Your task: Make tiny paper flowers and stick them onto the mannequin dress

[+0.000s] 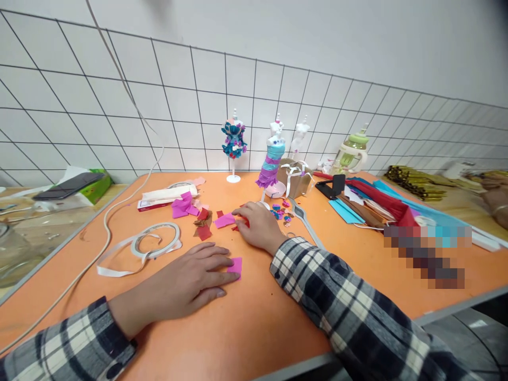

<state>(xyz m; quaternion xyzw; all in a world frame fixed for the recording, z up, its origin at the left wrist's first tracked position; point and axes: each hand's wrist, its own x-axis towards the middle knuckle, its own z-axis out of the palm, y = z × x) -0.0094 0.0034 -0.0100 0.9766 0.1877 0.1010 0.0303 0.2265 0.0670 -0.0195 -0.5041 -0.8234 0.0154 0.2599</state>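
My left hand (pixel 194 280) lies flat with fingers spread, their tips on a small pink crepe paper piece (pixel 235 267). Farther forward, my right hand (pixel 259 226) reaches over the table, index finger and thumb apart. Its fingertips are at the edge of a pink paper strip (pixel 224 220), with red paper (pixel 243 223) partly hidden beneath the hand. To the left are brown and red scraps (pixel 203 227) and crumpled pink paper (pixel 183 206). Behind stand a mini dress form in blue and purple ruffles (pixel 273 159) and another covered in teal pieces (pixel 234 140).
A roll of white double-sided tape (pixel 155 241) lies left, near a white cable (pixel 107 227). Right of my right hand are colourful sequins (pixel 282 211) and grey-handled tweezers (pixel 307 222). Folded coloured papers (pixel 381 203), a black phone stand (pixel 331 186) and a bottle (pixel 352 152) sit farther right.
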